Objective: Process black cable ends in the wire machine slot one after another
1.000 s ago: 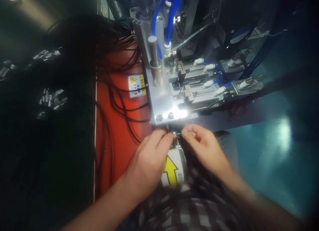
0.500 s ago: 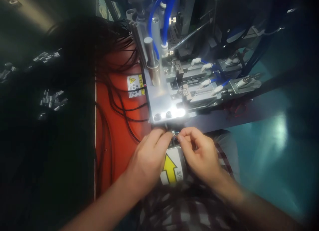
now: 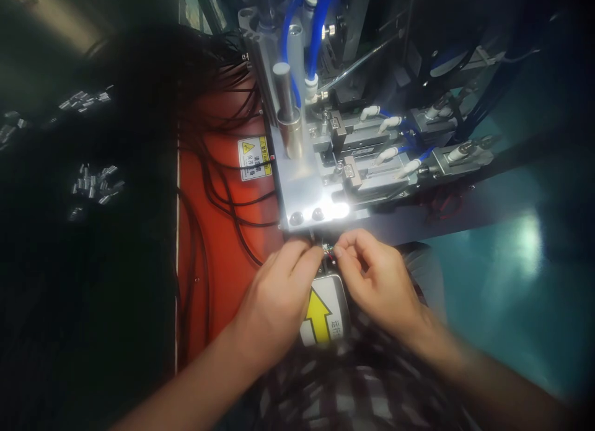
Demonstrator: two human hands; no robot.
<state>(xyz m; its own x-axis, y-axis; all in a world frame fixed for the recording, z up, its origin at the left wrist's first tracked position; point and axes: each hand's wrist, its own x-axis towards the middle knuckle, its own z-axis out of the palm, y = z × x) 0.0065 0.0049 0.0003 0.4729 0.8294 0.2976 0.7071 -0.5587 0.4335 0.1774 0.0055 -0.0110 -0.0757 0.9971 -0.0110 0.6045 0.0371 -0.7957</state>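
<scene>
My left hand [image 3: 279,291] is closed, thumb and forefinger pressed together just below the front edge of the metal machine [image 3: 295,195]. What it grips is hidden behind the fingers. Opposite it, my right hand [image 3: 376,276] pinches at a small bundle of thin coloured wires [image 3: 330,252] showing between the two sets of fingertips. The wire ends are too small to make out clearly. Directly beneath the hands is a white plate with a yellow arrow [image 3: 318,313], partly covered by my left hand.
Black cables [image 3: 218,189] trail over the orange surface [image 3: 195,319] on the left, which bears a warning label [image 3: 254,159]. Blue air hoses [image 3: 318,31] and several pneumatic cylinders rise behind the machine's front. Small shiny metal pieces [image 3: 95,184] lie on the dark surface far left.
My right fingertips have shifted slightly right, away from the left ones, and more of the coloured wires shows between them. My left hand stays nearly still. The view has shifted slightly.
</scene>
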